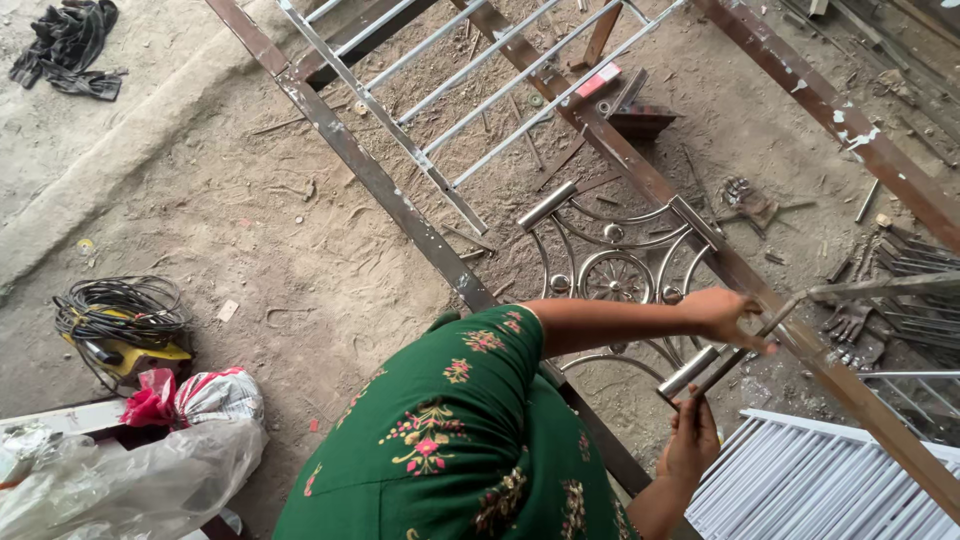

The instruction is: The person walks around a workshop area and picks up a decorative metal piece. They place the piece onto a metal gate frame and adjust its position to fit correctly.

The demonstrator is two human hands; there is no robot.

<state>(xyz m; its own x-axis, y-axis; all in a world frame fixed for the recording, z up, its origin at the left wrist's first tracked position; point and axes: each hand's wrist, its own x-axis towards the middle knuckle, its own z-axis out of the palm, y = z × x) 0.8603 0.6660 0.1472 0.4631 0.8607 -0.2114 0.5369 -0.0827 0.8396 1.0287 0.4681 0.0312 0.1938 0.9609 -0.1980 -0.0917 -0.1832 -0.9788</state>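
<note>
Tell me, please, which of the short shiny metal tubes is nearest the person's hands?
The short tube at the scrollwork's lower right, just above one hand; the others lie further up, beyond reach.

At the lower left, a crumpled clear plastic bag (pixel 130 485) lies partly across a pale board (pixel 60 418). Just above the clear bag, touching it, sits a knotted red and white plastic bag (pixel 195 398). Well up and to the right of the clear bag, a small flat red and white box (pixel 597 81) rests on a rusty metal bar (pixel 640 170). No signs or screens show.
</note>
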